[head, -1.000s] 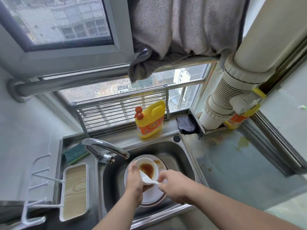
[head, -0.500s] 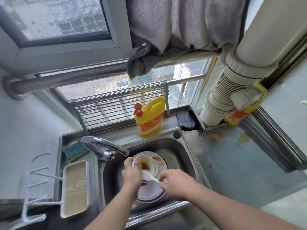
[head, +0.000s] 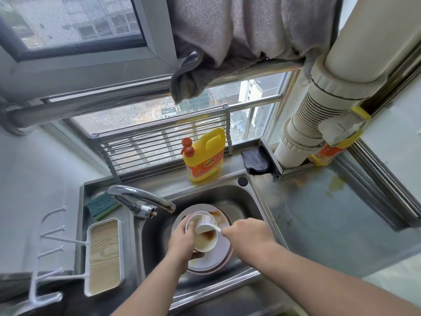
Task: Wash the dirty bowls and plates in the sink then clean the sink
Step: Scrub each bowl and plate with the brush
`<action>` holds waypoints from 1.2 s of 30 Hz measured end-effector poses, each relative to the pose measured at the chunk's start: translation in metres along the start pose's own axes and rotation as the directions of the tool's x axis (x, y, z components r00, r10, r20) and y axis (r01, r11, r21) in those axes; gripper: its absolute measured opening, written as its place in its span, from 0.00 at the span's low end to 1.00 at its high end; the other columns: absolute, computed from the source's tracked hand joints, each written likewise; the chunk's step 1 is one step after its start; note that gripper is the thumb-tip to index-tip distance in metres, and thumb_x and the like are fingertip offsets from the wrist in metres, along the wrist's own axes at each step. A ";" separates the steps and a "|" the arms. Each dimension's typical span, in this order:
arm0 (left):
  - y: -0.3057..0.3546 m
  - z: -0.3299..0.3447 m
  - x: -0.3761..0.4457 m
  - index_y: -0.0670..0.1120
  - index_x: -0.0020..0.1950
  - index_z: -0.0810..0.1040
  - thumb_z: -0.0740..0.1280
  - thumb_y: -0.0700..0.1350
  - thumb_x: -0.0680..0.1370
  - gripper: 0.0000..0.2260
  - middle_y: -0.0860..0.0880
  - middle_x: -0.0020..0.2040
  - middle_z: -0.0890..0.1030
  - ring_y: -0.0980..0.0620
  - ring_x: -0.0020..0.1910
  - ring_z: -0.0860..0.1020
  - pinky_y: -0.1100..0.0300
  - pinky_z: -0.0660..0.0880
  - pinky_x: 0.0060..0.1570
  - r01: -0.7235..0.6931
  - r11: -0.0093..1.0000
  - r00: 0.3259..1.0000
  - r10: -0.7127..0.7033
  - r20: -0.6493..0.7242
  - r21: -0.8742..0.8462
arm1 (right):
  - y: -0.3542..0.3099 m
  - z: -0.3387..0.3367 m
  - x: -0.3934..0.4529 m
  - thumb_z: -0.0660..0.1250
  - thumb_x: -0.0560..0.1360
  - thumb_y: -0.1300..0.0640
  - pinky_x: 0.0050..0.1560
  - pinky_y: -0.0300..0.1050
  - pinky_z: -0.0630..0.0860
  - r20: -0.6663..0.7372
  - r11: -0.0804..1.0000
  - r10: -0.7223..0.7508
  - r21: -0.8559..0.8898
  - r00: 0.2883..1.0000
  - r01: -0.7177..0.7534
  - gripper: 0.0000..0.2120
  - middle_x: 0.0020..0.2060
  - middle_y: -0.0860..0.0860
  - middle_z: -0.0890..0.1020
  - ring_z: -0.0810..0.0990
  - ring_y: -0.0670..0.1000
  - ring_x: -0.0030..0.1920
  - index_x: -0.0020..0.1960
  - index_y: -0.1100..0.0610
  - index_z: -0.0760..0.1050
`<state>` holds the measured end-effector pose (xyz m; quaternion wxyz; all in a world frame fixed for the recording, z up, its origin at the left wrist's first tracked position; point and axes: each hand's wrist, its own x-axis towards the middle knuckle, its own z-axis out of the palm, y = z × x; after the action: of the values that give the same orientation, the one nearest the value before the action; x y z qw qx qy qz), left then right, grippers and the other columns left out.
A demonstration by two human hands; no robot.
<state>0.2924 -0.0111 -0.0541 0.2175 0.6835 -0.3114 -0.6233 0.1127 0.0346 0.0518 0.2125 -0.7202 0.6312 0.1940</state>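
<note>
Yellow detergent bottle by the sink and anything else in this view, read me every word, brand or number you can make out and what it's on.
Yellow detergent bottle: orange label carries a white logo and small print, too blurred to read.
Second orange-labelled bottle behind the white pipe: print too small to read.
No other text visible.

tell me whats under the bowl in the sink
Under the bowl, gripped by the left hand, lies a stained white plate on a darker plate. Anything beneath those is covered.
</note>
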 end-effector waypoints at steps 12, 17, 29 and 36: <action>0.029 0.005 0.004 0.59 0.63 0.77 0.55 0.55 0.89 0.12 0.46 0.60 0.80 0.39 0.54 0.82 0.44 0.83 0.36 0.053 0.978 0.998 -0.056 -0.005 -0.202 | -0.023 0.016 -0.008 0.59 0.82 0.49 0.33 0.42 0.71 0.152 0.583 0.092 0.793 0.984 -0.176 0.08 0.45 0.50 0.80 0.77 0.52 0.36 0.59 0.46 0.75; 0.014 0.018 -0.009 0.48 0.56 0.78 0.48 0.65 0.86 0.26 0.37 0.49 0.86 0.35 0.53 0.83 0.36 0.80 0.58 0.226 0.842 0.974 -0.211 0.087 -0.490 | -0.026 0.019 0.010 0.55 0.84 0.56 0.21 0.37 0.61 0.274 0.158 0.184 0.940 0.944 -0.304 0.07 0.38 0.54 0.73 0.66 0.49 0.25 0.55 0.52 0.72; -0.004 0.034 -0.014 0.55 0.75 0.68 0.52 0.61 0.88 0.19 0.37 0.61 0.83 0.37 0.51 0.85 0.46 0.83 0.43 0.207 0.810 0.977 -0.201 0.072 -0.548 | -0.050 0.036 0.005 0.48 0.83 0.56 0.23 0.33 0.57 0.390 -0.017 0.211 0.918 0.896 -0.396 0.10 0.31 0.51 0.70 0.62 0.45 0.20 0.55 0.51 0.68; 0.002 0.028 -0.010 0.58 0.77 0.61 0.50 0.58 0.89 0.17 0.40 0.56 0.82 0.40 0.49 0.83 0.46 0.82 0.45 0.128 0.836 0.988 -0.153 -0.002 -0.533 | -0.051 0.030 0.000 0.47 0.80 0.58 0.24 0.35 0.56 0.381 0.110 0.179 0.908 0.907 -0.403 0.11 0.32 0.53 0.69 0.62 0.47 0.22 0.54 0.51 0.67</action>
<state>0.2645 -0.0031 -0.0489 0.3589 0.6312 -0.0709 -0.6839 0.1627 0.0569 0.0304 0.6335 -0.2561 0.7138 -0.1536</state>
